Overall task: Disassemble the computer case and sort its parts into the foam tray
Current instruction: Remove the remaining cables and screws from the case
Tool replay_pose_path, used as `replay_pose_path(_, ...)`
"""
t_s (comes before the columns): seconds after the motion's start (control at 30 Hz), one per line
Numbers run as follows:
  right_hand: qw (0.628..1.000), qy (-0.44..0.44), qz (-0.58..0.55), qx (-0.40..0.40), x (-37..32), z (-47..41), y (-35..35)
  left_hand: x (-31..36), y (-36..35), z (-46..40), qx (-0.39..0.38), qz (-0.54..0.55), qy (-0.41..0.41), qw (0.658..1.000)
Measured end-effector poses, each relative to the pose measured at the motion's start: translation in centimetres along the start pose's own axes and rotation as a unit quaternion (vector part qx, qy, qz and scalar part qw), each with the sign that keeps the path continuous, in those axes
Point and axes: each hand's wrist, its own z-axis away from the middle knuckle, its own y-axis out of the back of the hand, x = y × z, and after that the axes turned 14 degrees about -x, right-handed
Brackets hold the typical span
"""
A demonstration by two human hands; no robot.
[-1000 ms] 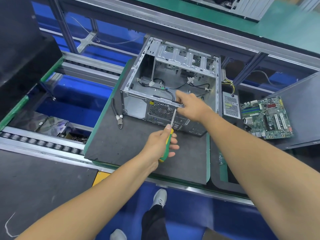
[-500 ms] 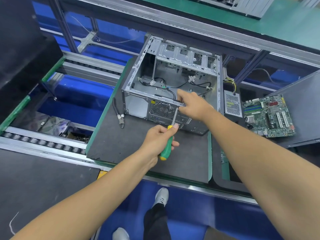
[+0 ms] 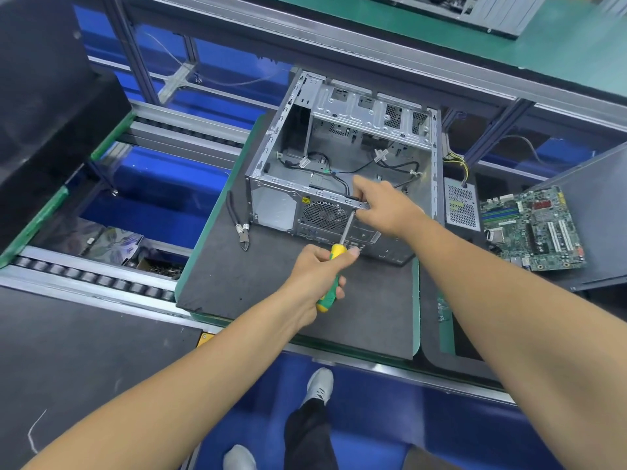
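Over the last second the left hand [image 3: 314, 274] has shifted its hold on the green-and-yellow-handled screwdriver [image 3: 331, 273], fingers and thumb now wrapped higher up the handle near the yellow collar, while the steel shaft stays aimed up at the top rear rail of the grey sheet-metal computer case [image 3: 342, 171] at the centre of the frame; the right hand [image 3: 386, 206] has held its place, fingers curled over that rail right where the tip meets it. By my reading this is a regrip between turns on a rear screw, so the fastener is probably not out yet and the shell is still in one piece. The case lies open side up on the dark grey foam mat [image 3: 264, 283], black cables still looped inside it. Just left of it lie black-handled side cutters [image 3: 239, 225], touching nothing. At right a perforated silver power supply [image 3: 462, 206] sits beside the case and a green motherboard [image 3: 532, 228] rests further right on a dark tray [image 3: 597, 198]. The right hand's own fingers crowd the screw and hide the tip, so I cannot tell whether it is seated
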Motion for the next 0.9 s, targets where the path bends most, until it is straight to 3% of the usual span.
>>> replay_pose_path(0.13,1.000,-0.007,0.004,-0.001,0.0,-0.1,-0.1,-0.3,0.6,0.0,-0.008,0.058,-0.032,0.998)
replay_pose_path(0.27,1.000,-0.009,0.010,-0.001,0.1,-0.1,-0.1,0.1,0.5,0.3,-0.055,0.025,-0.006,0.998)
replay_pose_path(0.57,1.000,-0.009,0.009,0.004,0.3,-0.1,-0.2,0.2,-0.4,0.2,-0.016,0.007,0.032,0.999)
replay_pose_path(0.73,1.000,-0.008,0.014,0.002,0.3,-0.3,-0.2,-0.2,0.7,-0.1,-0.005,0.020,-0.005,1.000)
replay_pose_path(0.9,1.000,-0.007,0.014,0.005,0.3,-0.3,-0.3,-0.4,0.6,0.1,-0.052,-0.031,-0.017,0.998)
